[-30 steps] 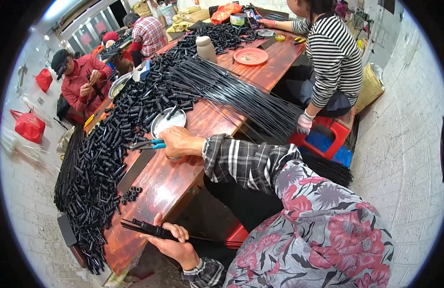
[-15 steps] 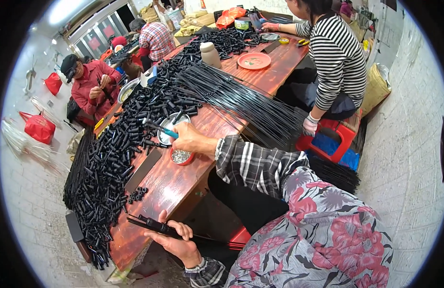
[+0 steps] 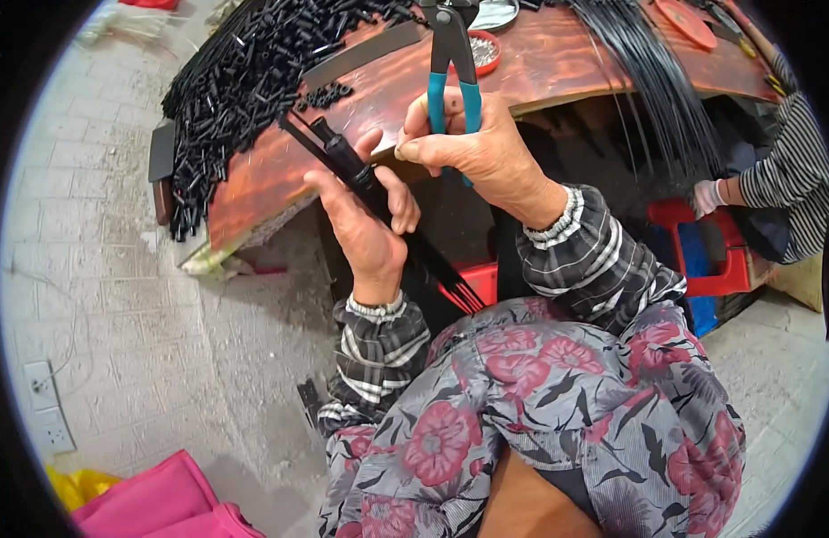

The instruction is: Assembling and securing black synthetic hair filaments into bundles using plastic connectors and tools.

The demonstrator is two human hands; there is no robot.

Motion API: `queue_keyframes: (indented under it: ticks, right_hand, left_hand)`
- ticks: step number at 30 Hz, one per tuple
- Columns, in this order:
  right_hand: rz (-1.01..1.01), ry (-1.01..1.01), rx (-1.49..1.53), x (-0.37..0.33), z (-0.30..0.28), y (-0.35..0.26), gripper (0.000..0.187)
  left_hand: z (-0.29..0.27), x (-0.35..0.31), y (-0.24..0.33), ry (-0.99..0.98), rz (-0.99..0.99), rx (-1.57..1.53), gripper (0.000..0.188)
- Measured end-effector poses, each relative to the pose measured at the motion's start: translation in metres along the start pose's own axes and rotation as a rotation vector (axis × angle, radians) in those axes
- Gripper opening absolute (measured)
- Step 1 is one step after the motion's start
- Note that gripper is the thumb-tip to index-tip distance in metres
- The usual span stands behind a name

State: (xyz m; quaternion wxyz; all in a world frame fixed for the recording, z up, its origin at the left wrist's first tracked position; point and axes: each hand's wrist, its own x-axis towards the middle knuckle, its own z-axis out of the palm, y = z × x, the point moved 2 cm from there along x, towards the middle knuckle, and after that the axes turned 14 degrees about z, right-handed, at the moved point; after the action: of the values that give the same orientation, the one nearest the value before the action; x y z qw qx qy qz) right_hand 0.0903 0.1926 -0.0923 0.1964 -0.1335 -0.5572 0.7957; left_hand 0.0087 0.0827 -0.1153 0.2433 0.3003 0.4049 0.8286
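Note:
A bundle of black rods with a ribbed black plastic sleeve [image 3: 347, 160] lies slantwise across the palm and between the fingers of my left hand [image 3: 368, 247]. Its rod ends point up and left toward the table, and the thin rods run down toward my lap. Blue-handled pliers [image 3: 437, 94] stand upright in my right hand [image 3: 500, 157], jaws upward, handles slightly apart. Thumb and forefinger of that hand are pinched together close to the sleeve; whether something tiny is between them I cannot tell.
A wooden table [image 3: 271, 175] carries a heap of short black tubes [image 3: 226, 99], a flat dark bar [image 3: 365, 52] and a red dish [image 3: 497, 63] of small silvery pieces. Long black rods [image 3: 643, 81] overhang its edge. At right, a co-worker's striped sleeve [image 3: 777, 184] is near a red stool [image 3: 733, 260].
The view has tilted down toward my lap. My right hand has brought the pliers from over the dishes to beside my left hand, jaws now upward. My left hand still holds the bundle.

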Motion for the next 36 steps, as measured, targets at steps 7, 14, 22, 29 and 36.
queue_keyframes:
  ticks: [7, 14, 22, 29, 36]
  right_hand:
    - [-0.008, -0.104, 0.161, -0.015, 0.017, 0.007, 0.012]
    - [-0.025, -0.136, 0.08, -0.014, 0.019, 0.011, 0.007]
    - [-0.069, -0.105, 0.002, -0.01, 0.022, 0.008, 0.003]
    - [-0.065, -0.094, -0.019, -0.005, 0.023, 0.008, 0.004]
    - [-0.016, -0.157, -0.1, -0.001, 0.02, 0.001, 0.006]
  left_hand:
    - [0.004, -0.013, 0.007, 0.011, 0.029, 0.025, 0.075]
    - [0.006, -0.016, 0.006, 0.068, 0.003, -0.02, 0.074]
    - [0.008, -0.014, 0.009, 0.056, 0.004, 0.005, 0.077]
    - [0.005, -0.012, 0.011, 0.058, 0.001, 0.005, 0.077]
    - [0.003, -0.011, 0.009, 0.009, -0.012, -0.003, 0.075]
